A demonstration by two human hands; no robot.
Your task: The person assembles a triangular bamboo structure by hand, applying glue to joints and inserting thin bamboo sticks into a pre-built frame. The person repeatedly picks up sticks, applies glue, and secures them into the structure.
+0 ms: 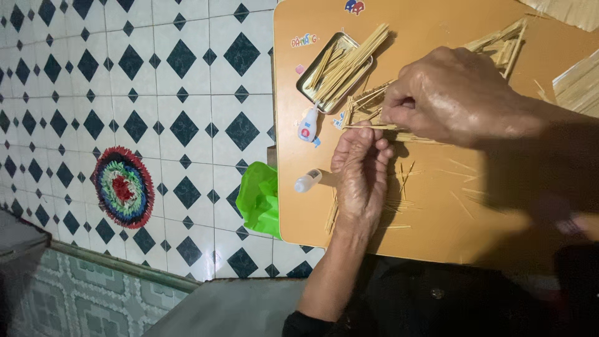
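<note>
On an orange low table [430,231] lies a small flat framework of thin bamboo sticks [365,109]. My left hand [362,175] rests palm down below it, fingertips pressing on the framework's lower edge. My right hand [449,93] comes in from the right and pinches a thin stick at the framework's right side. Which stick ends are joined is hidden under the fingers.
A metal tin [312,78] holds several sticks. A small glue tube [308,128] and a small white bottle [307,181] lie near the left edge. Loose sticks [462,200] scatter on the table, with piles [502,40] at top right. A green bag [259,200] and round mat [123,187] lie on the tiled floor.
</note>
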